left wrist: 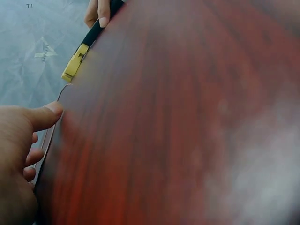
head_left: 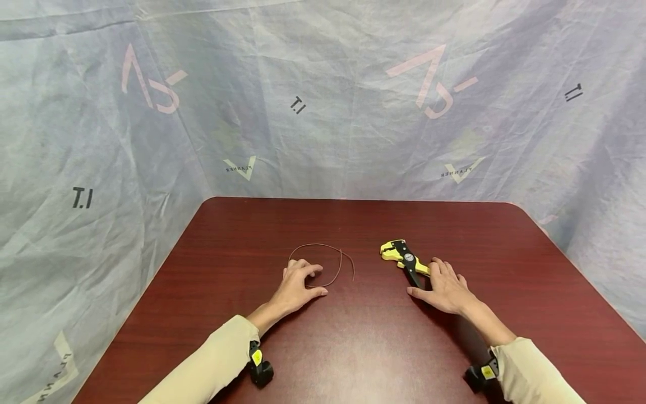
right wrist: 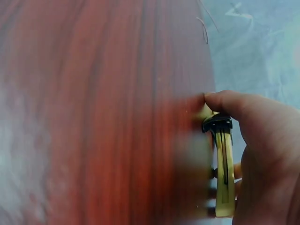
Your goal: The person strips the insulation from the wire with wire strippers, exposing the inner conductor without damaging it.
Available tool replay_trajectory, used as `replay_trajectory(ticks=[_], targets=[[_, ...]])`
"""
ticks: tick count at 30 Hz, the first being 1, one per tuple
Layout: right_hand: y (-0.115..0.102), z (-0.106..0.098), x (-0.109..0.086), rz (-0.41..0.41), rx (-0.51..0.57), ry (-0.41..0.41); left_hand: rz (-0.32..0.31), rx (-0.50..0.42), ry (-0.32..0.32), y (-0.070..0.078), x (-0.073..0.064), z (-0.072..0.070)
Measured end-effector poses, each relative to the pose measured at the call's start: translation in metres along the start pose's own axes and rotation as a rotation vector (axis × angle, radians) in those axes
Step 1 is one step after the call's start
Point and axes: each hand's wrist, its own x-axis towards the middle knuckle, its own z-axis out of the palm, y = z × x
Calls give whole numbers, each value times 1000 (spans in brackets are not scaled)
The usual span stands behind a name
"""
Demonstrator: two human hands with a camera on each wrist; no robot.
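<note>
A thin brown wire (head_left: 316, 244) lies in a loose loop on the table, its ends crossing at the right. My left hand (head_left: 299, 285) is low over the loop's left side, thumb and fingers apart around part of it. In the left wrist view the wire (left wrist: 59, 96) runs behind the thumb. Farther right lies a yellow and black wire stripper (head_left: 407, 258), head pointing up and left. My right hand (head_left: 446, 289) holds its handles, thumb at the black one and fingers by the yellow one. The right wrist view shows the yellow handle (right wrist: 225, 178) between thumb and fingers.
Both things lie on a dark red wooden table (head_left: 343, 219) with rounded far corners. A grey printed cloth (head_left: 323, 129) hangs behind it and along the sides. Each wrist carries a small black camera, one at the left cuff (head_left: 259, 370), one at the right (head_left: 478, 377).
</note>
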Motion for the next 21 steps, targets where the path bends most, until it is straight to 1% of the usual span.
replay_trajectory(ticks=[4, 11, 21], targets=[[0, 1, 0, 5, -4, 6, 16, 2, 26, 3, 1, 6], [-2, 2, 0, 9, -2, 3, 21, 9, 21, 7, 4, 14], [-2, 2, 0, 9, 0, 10, 19, 51, 47, 15, 8, 24]])
